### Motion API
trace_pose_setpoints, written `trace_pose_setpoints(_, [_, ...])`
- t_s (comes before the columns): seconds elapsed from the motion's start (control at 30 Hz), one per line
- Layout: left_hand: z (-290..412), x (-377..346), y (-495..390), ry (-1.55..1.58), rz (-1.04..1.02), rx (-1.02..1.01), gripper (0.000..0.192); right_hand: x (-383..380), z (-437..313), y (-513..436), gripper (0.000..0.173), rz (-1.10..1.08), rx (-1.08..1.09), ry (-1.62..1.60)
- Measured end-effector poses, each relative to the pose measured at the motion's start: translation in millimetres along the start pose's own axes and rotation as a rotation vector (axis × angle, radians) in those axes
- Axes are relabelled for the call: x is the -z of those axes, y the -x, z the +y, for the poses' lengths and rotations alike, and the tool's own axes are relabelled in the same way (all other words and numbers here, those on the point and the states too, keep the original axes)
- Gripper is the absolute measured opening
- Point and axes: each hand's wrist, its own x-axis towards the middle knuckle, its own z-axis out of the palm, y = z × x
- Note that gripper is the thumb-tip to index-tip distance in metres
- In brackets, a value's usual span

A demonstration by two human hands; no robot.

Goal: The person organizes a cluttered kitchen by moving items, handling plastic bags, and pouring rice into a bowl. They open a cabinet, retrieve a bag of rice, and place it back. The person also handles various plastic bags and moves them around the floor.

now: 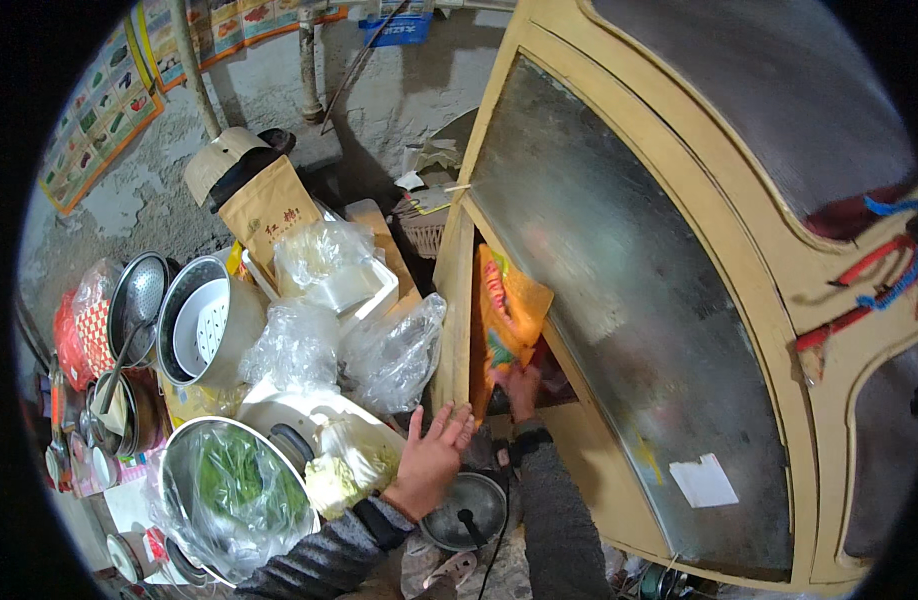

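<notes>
An orange plastic bag [504,300] with red lettering and green marks stands in the gap of a yellow-framed cabinet. At the bag's lower end is my right hand [520,388], slightly blurred, with its fingers gripping the plastic. My left hand [433,459] lies with fingers apart against the lower end of the cabinet's frame edge [453,322] and holds nothing. A large glass-paned cabinet door [624,300] stands ajar to the right of the bag. The cabinet's inside is mostly hidden.
To the left are a bowl of bagged greens [238,472], cabbage [346,465], clear plastic bags [294,345] and a deep pot [241,319]. A brown paper pouch [271,206] leans behind them. Below my hands sit a dark pan [466,510] and a hanging cord [496,551].
</notes>
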Motion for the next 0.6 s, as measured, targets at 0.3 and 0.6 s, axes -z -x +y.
trace_pose_setpoints(0.3, [-1.2, 1.0, -9.9, 0.013, -0.113, -0.016, 0.058, 10.8, -64.6, -31.6, 0.047, 0.034, -0.025, -1.068])
trace_pose_setpoints(0.6, [10.2, -4.8, -16.5, 0.043, -0.042, -0.023, 0.059, 61.4, -20.8, 75.7, 0.050, -0.258, -0.075, -0.305])
